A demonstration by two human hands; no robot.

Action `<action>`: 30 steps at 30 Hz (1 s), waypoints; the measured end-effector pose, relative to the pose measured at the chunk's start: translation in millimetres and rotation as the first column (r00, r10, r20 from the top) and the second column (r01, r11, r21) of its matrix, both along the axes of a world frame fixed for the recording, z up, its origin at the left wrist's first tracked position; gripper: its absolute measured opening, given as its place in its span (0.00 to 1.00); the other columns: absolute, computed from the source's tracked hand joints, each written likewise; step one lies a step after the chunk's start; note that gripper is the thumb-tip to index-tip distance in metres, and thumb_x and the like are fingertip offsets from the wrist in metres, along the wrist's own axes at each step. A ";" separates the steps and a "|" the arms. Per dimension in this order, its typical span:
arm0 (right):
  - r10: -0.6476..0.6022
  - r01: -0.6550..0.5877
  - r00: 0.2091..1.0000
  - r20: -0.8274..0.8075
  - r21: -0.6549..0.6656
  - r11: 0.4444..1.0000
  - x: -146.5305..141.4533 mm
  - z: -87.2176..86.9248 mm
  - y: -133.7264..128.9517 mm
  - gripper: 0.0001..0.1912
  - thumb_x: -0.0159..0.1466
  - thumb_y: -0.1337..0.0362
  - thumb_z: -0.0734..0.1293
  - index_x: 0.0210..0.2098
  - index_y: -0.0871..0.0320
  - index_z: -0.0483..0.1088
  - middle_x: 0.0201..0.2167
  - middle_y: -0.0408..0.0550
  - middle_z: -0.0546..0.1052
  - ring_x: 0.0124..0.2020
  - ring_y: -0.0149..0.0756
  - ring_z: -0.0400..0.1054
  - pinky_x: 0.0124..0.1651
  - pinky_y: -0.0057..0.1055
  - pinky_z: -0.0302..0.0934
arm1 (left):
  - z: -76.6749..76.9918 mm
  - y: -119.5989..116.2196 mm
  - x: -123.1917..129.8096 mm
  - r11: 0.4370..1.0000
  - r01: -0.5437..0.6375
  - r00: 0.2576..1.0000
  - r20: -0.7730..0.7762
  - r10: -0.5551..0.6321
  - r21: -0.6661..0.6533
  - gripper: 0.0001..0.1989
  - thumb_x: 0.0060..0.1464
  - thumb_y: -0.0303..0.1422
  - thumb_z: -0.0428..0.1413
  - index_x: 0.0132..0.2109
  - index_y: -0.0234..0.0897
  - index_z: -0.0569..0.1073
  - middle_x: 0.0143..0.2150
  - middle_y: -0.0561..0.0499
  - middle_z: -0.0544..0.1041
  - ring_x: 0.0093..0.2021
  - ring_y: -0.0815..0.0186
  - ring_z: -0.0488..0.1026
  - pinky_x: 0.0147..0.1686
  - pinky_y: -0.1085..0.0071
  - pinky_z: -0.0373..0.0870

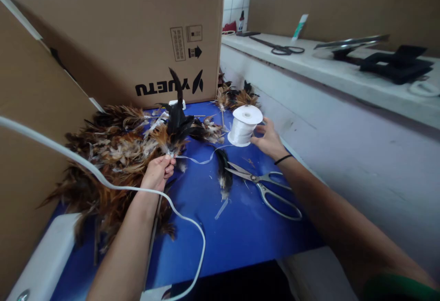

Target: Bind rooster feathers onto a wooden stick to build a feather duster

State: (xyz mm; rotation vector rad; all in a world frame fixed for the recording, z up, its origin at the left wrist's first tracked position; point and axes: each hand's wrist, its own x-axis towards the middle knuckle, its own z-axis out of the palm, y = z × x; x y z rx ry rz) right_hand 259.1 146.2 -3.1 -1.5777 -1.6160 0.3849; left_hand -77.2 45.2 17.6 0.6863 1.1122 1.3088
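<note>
My left hand (158, 172) is closed around the base of a feather bundle (177, 129) with dark upright plumes and brown tufts. A thin stick (154, 227) runs down below that fist. From the bundle a translucent white ribbon (199, 161) stretches right to a white spool (240, 129). My right hand (269, 139) grips the spool's right side, some fingers hidden behind it. Metal scissors (263, 184) lie partly spread on the blue table, below the spool. Beside their tips rests a loose black feather (224, 172), with a short ribbon scrap (222, 209) below it.
A large heap of brown feathers (113, 163) covers the table's left; more feather bundles (240, 95) lie at the back. A cardboard box (113, 40) walls the far side. A white cable (137, 188) crosses in front. Black scissors (280, 48) lie on the right ledge (323, 72).
</note>
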 end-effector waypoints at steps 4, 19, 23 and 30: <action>-0.046 0.044 0.996 -0.079 -0.021 0.999 -16.0 -0.4 2.9 0.48 0.42 0.50 0.72 0.56 0.63 0.52 0.47 0.61 0.68 0.47 0.48 0.65 0.46 0.45 0.61 | 1.5 -2.2 -2.0 1.000 -0.011 1.000 0.026 0.011 0.009 0.11 0.43 0.30 0.61 0.33 0.25 0.71 0.23 0.53 0.66 0.15 0.83 0.52 0.12 0.84 0.43; -0.169 0.173 0.978 0.124 -0.027 0.985 -14.8 11.6 4.8 0.36 0.51 0.62 0.68 0.56 0.64 0.55 0.47 0.65 0.69 0.46 0.54 0.67 0.46 0.50 0.61 | 0.5 -7.7 0.2 0.999 0.001 0.997 0.075 -0.004 0.032 0.12 0.44 0.32 0.62 0.32 0.25 0.70 0.23 0.52 0.65 0.16 0.83 0.52 0.13 0.83 0.42; 0.158 -0.179 0.977 0.140 0.150 0.972 -40.6 26.8 -57.6 0.10 0.58 0.62 0.63 0.40 0.53 0.70 0.38 0.51 0.74 0.37 0.42 0.70 0.42 0.45 0.65 | 1.1 -6.1 0.1 1.000 0.006 0.995 0.097 -0.007 0.011 0.08 0.49 0.29 0.58 0.32 0.25 0.70 0.23 0.52 0.65 0.15 0.83 0.52 0.13 0.83 0.43; 0.912 -0.913 0.409 -0.023 -0.022 0.408 -109.4 51.6 -181.2 0.13 0.62 0.71 0.60 0.40 0.49 0.72 0.35 0.41 0.77 0.35 0.29 0.71 0.39 0.26 0.66 | 13.7 -1.3 2.9 0.999 0.017 0.990 0.138 -0.011 -0.045 0.06 0.55 0.25 0.51 0.31 0.25 0.68 0.22 0.54 0.64 0.15 0.84 0.51 0.13 0.84 0.43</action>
